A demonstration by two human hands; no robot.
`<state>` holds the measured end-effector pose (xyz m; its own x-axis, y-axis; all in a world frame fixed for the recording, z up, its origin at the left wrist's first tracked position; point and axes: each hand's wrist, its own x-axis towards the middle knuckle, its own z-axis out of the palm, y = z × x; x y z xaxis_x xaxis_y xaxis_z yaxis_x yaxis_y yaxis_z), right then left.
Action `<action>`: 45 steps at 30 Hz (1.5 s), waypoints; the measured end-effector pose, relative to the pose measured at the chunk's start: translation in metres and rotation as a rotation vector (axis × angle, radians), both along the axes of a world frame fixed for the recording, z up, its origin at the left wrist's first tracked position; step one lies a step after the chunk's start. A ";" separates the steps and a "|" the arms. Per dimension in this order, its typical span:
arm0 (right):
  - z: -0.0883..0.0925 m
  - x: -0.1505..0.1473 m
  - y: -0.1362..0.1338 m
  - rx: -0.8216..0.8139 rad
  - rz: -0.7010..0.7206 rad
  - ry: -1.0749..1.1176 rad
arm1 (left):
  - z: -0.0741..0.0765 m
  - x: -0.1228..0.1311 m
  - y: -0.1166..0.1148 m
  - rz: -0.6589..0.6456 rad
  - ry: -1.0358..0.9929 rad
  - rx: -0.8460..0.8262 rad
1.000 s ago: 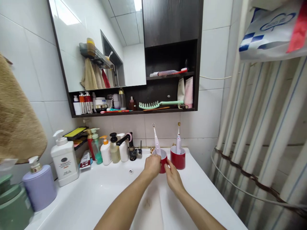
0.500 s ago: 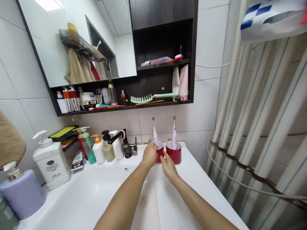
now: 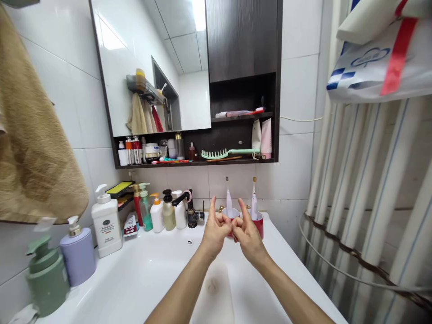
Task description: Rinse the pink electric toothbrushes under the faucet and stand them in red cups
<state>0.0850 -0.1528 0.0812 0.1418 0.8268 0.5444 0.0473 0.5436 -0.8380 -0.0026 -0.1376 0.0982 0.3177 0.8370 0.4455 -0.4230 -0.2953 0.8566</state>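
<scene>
My left hand (image 3: 215, 230) and my right hand (image 3: 249, 230) are raised over the front of the basin, their curled fingers meeting or nearly meeting in the middle. Each index finger points up; the other fingers are folded in, and nothing shows in them. Just behind stand two red cups with white insides. The left cup (image 3: 231, 211) is mostly covered by my hands, while the right cup (image 3: 259, 225) shows beside my right hand. A pale purple electric toothbrush (image 3: 229, 202) stands in the left cup, and a second electric toothbrush (image 3: 254, 204) in the right one.
A black faucet (image 3: 191, 209) rises behind the white basin (image 3: 151, 279). Several pump bottles (image 3: 157, 215) line its left side. Overhead hangs a dark mirror cabinet (image 3: 243, 40) with a green hairbrush (image 3: 216, 154) on its shelf. White pipes (image 3: 364, 189) run along the right.
Both hands have come away from the left red cup and risen, index fingers now upright. My view has shifted left and up, bringing the brown towel and green pump bottle further into sight.
</scene>
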 end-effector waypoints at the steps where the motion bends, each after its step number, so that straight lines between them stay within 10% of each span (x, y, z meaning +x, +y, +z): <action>1: 0.001 -0.003 -0.003 -0.013 0.018 0.012 | 0.000 -0.003 -0.002 -0.006 -0.015 -0.020; 16: -0.016 -0.021 -0.002 -0.315 -0.112 -0.027 | -0.026 -0.021 0.002 -0.064 0.165 -0.435; 28: -0.036 0.071 0.075 -0.417 -0.823 -0.521 | -0.083 -0.032 0.006 0.035 0.350 -0.585; 37: -0.051 0.081 0.039 -0.408 -0.778 -0.792 | -0.094 -0.032 0.012 0.049 0.398 -0.478; 45: -0.086 0.034 -0.012 -0.318 -0.443 -0.746 | -0.102 -0.031 0.008 0.405 0.552 -0.073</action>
